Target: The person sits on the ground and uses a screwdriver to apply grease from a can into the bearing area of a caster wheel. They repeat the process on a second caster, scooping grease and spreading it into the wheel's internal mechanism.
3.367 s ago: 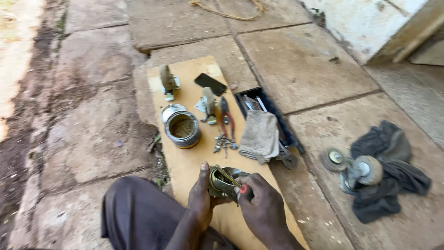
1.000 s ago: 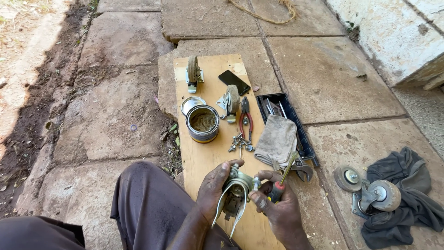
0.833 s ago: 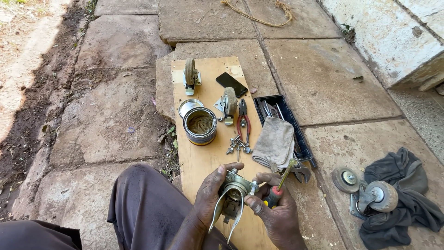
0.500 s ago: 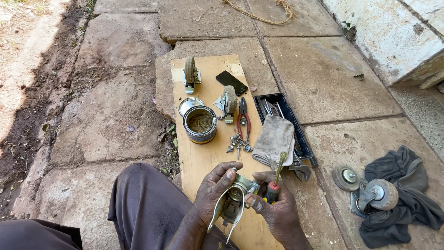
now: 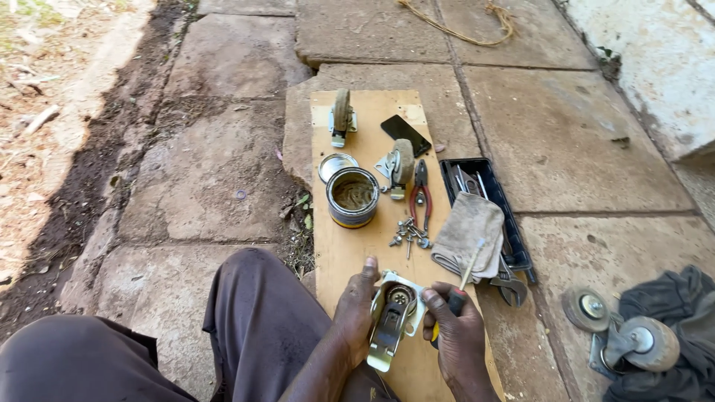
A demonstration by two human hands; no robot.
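Note:
My left hand (image 5: 356, 307) grips a metal caster bracket (image 5: 392, 318) without a wheel, held over the near end of a wooden board (image 5: 350, 246). Its bearing end points away from me. My right hand (image 5: 456, 335) is closed on a screwdriver (image 5: 460, 286) with a dark and yellow handle, its thin shaft pointing up and away beside the bracket. Both hands hover just above the board, close together, in front of my knees.
On the board stand an open tin (image 5: 352, 196) with its lid (image 5: 337, 164), two casters (image 5: 342, 116) (image 5: 400, 167), red-handled pliers (image 5: 422, 195), loose bolts (image 5: 409, 233) and a black phone (image 5: 405, 135). A black tool tray (image 5: 465, 173) with a rag (image 5: 469, 234) lies right. More casters (image 5: 639, 344) rest on dark cloth.
The bracket has turned in my left hand and now lies lower and flatter. My right hand has swung the screwdriver shaft upright beside it. The camera view has shifted slightly.

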